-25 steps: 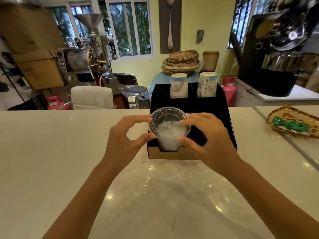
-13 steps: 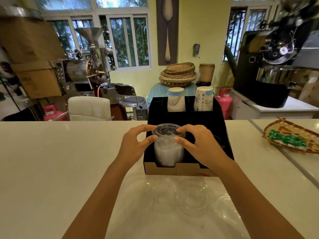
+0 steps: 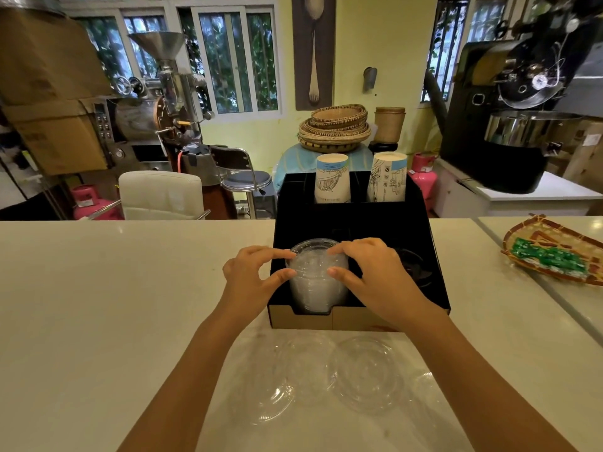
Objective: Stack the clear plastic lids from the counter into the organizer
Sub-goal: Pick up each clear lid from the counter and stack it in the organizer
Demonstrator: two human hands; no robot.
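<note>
A black cardboard organizer [image 3: 355,220] stands on the white counter [image 3: 98,305]. Its front left slot holds a tall stack of clear plastic lids [image 3: 315,285]. My left hand [image 3: 251,275] pinches the stack's top from the left with thumb and fingers. From the right, my right hand [image 3: 372,275] grips the same top edge. Several loose clear lids [image 3: 365,373] lie flat on the counter in front of the organizer, between my forearms. The front right slot holds a dark lid [image 3: 414,265].
Two paper cup stacks [image 3: 331,177] stand in the organizer's back slots. A woven tray with green packets [image 3: 554,256] lies at the counter's right. Beyond the counter are a white chair [image 3: 160,194], a stool and coffee roasting machines.
Both hands lowered the lid they held from above the slot down onto the stack, and the camera tilted up, bringing the loose lids on the counter into view.
</note>
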